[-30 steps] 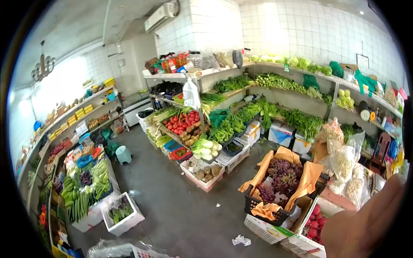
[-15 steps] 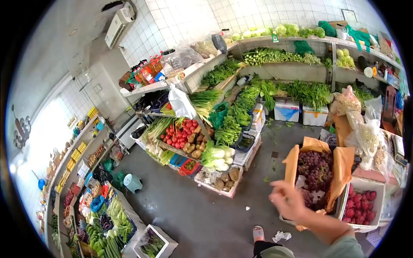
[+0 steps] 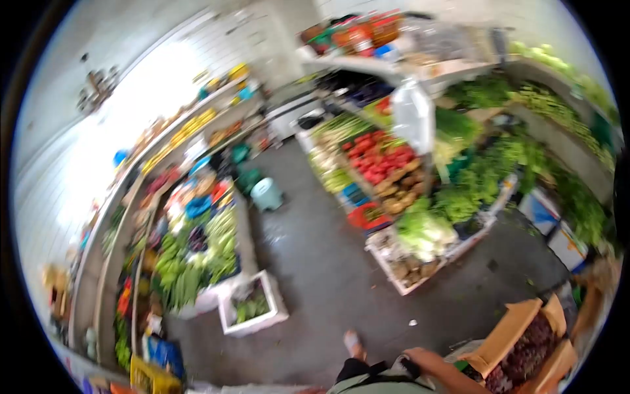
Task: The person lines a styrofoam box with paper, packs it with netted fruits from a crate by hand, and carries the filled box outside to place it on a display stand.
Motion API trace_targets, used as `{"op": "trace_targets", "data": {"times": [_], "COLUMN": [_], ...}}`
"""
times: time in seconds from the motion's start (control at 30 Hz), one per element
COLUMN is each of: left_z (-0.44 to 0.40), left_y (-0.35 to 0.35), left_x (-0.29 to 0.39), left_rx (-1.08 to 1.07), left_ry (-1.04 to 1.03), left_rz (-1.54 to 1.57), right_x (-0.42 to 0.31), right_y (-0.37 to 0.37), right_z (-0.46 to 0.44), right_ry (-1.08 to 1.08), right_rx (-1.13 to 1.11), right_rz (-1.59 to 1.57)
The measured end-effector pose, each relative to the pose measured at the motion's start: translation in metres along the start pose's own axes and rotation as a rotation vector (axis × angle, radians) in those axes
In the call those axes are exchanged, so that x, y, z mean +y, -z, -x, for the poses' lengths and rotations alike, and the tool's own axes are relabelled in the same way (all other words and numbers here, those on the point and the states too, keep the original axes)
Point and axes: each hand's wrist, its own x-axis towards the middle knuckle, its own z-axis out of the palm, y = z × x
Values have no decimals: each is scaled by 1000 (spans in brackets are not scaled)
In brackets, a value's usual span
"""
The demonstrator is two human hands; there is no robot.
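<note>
My right hand (image 3: pixel 420 358) is at the bottom edge, low in front of my body, beside a dark strap (image 3: pixel 377 371) over my green clothing. Blur hides its fingers, so what it holds, if anything, cannot be made out. To its right is an open carton (image 3: pixel 497 336) of dark grapes (image 3: pixel 530 348) with brown paper-like flaps. My left hand is out of view. One foot in a light slipper (image 3: pixel 352 343) shows on the grey floor.
A white foam box (image 3: pixel 282 305) of greens stands on the floor left of centre. Behind it are a vegetable display (image 3: pixel 220 253) and a light blue stool (image 3: pixel 267 194). Tomatoes (image 3: pixel 377 157), potatoes and cabbage fill the middle stand. A yellow crate (image 3: pixel 152 377) is at lower left.
The view has swung left, so the grapes now sit at the lower right. My right hand has dropped from in front of the grapes to beside my body.
</note>
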Motion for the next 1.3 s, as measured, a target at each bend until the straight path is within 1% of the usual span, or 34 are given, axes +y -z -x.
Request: {"op": "trace_targets", "data": {"times": [0.03, 0.07, 0.1, 0.13, 0.17, 0.2, 0.23, 0.27, 0.3, 0.33, 0.43, 0.5, 0.53, 0.6, 0.67, 0.7, 0.73, 0.77, 0.8, 0.83, 0.87, 0.9, 0.93, 0.97, 1.03, 1.07, 1.13, 1.2, 1.23, 1.27, 1.3], "left_z": [4, 2, 6, 9, 4, -8, -18, -21, -22, -22, -64, -79, -83, -82, -85, -87, -86, -88, -95, -101, -107, -111, -111, -111, -107, -106, -107, -108, -108, -107, -106], "left_y": [23, 51, 84, 103, 95, 81, 72, 88, 124, 151, 157, 179, 190, 209, 225, 227, 225, 217, 208, 200, 195, 195, 198, 201, 199, 199, 199, 187, 180, 177, 175], "left_x": [29, 58, 87, 104, 83, 54, 39, 49, 72, 83, 32, 19, 20, 24, 17, 15, 15, 11, 1, -6, -7, -9, -8, -8, -4, 0, 8, 6, 5, 6, 8], "left_rx": [-21, -43, -42, -42, -24, 43, 111, 127, 126, 116, 104, 86, 70, 53, 66, 36, 4, 18, 57, 98, 126, 240, 309, 379, 463, 477, 556, 580, 590, 602, 631], "left_ry": [8, 6, -78, -171, -146, -374, -606, -600, -551, -501, -550, -578, -585, -568, -538, -471, -400, -387, -426, -458, -433, -546, -587, -630, -840, -827, -864, -844, -826, -823, -824], "left_rz": [20, 37, 78, 111, 140, -33, -215, -205, -20, 166, 91, 121, 157, 231, 270, 320, 382, 419, 308, 196, 240, 309, 351, 389, 247, 262, 375, 368, 357, 370, 388], "right_x": [-29, -4, 25, 33, 40, 55, 78, 91, 93, 94, 93, 97, 95, 81, 77, 79, 93, 129, 164, 186, 209, 207, 186, 147, 92, 48, -30, -62, -64, -59, -28], "right_y": [22, 23, 27, 33, 38, 47, 59, 68, 71, 71, 88, 82, 78, 76, 77, 80, 83, 87, 93, 92, 90, 86, 102, 112, 131, 137, 143, 150, 158, 170, 185], "right_z": [15, 8, 0, -8, -13, -18, -22, -32, -43, -46, -61, -54, -62, -92, -120, -134, -145, -157, -171, -182, -193, -198, -196, -191, -188, -186, -185, -187, -197, -207, -221], "right_ry": [39, 80, 119, -25, -180, -177, -176, -171, -166, -217, -349, -443, -481, -486, -440, -387, -305, -149, 2, -90, -186, -285, -303, -309, -299, -279, -214, -128, -160, -192, -194], "right_rx": [88, 243, 412, 416, 423, 394, 209, 33, 34, 69, 199, 330, 400, 467, 493, 493, 471, 422, 379, 348, 342, 361, 351, 334, 292, 286, 290, 312, 257, 199, 192], "right_rz": [498, 435, 360, 359, 364, 385, 500, 608, 620, 466, 18, -331, -385, -310, -183, -84, 58, 270, 408, 174, -73, -299, -182, -93, 40, 85, 180, 290, 445, 600, 617]}}
